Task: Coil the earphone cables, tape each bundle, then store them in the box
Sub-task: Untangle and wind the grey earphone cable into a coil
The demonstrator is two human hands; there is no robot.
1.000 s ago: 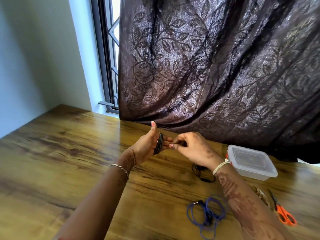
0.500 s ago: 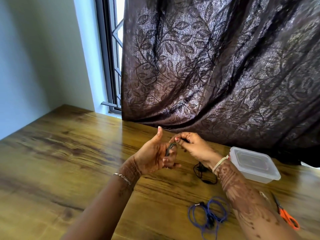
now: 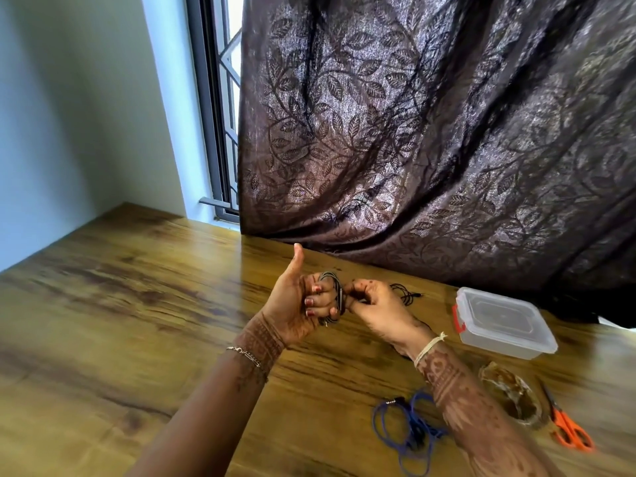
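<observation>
Left of the clear lidded plastic box (image 3: 502, 321), the left hand (image 3: 292, 304) keeps its fingers (image 3: 321, 301) curled through the black cable (image 3: 340, 299) coil, thumb up. The right hand (image 3: 377, 309) now pinches the coil's side, not its top. Nearer than the box: tangled blue cable (image 3: 416, 438), glossy tape roll (image 3: 509, 395), orange scissors (image 3: 569, 433) on the wood-grain desk (image 3: 137, 304).

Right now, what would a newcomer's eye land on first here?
At centre, the left grip, a bare hand with thumb raised, holds a coil of black earphone cable while the right grip pinches the same cable beside it. Behind hangs a dark leaf-patterned curtain. A clear lidded box sits at the right, with blue cable and orange scissors nearer.
</observation>
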